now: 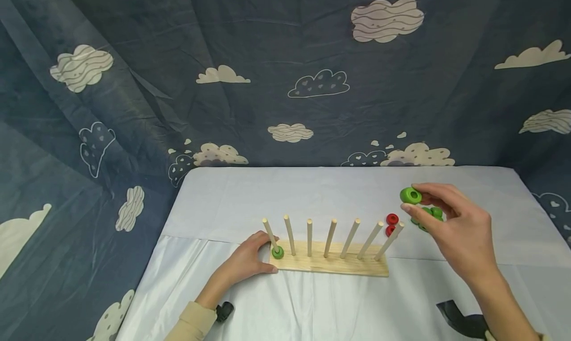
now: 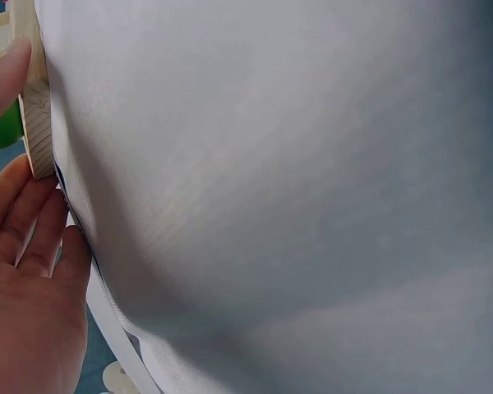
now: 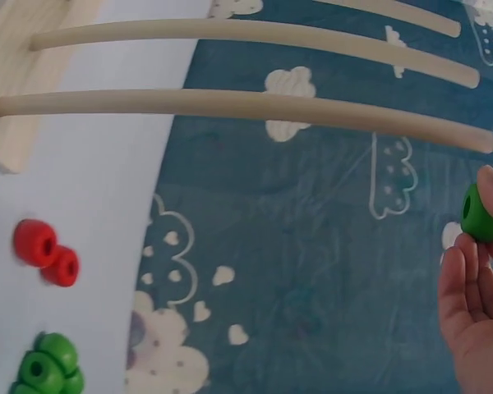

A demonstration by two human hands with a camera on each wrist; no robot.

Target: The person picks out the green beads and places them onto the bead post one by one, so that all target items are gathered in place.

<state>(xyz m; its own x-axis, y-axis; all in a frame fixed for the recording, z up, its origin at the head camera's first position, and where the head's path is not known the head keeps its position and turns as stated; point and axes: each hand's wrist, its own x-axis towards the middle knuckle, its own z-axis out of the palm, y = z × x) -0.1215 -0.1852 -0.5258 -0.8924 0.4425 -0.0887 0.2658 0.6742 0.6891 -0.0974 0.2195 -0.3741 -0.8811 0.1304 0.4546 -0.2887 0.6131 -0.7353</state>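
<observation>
A wooden peg board (image 1: 312,264) with a row of several upright pegs lies on the white cloth. My left hand (image 1: 244,259) grips its left end, thumb at the front corner and fingers at the back. A green bead (image 1: 278,253) sits low on the leftmost peg. Off to the right, my right hand (image 1: 464,227) pinches another green bead (image 1: 410,196) between thumb and fingertips, raised above the cloth. In the right wrist view, the hole of this held bead (image 3: 481,215) shows, facing the pegs.
Two red beads (image 1: 392,219) lie behind the board's right end. A cluster of several green beads (image 1: 434,213) lies right of them, partly hidden by my right hand. Dark cloud-patterned fabric (image 1: 267,43) hangs behind the table. Black straps (image 1: 461,321) are at both wrists.
</observation>
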